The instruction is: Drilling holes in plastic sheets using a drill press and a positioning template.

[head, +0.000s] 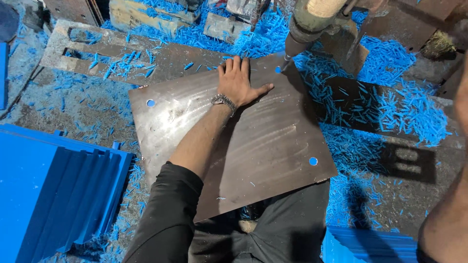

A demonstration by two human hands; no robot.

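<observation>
Your left hand [240, 82], fingers together and flat, presses the far edge of a square, dull brown metal plate [263, 146] with three round holes, lying on a bench [87, 112] strewn with blue plastic shavings [404, 112], under a drill head [312, 22].

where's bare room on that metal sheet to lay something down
Bare room: the sheet's middle and near half, between the left hand and the right-edge hole. Crowded: the far corner under the drill, and blue shavings around it.
</observation>
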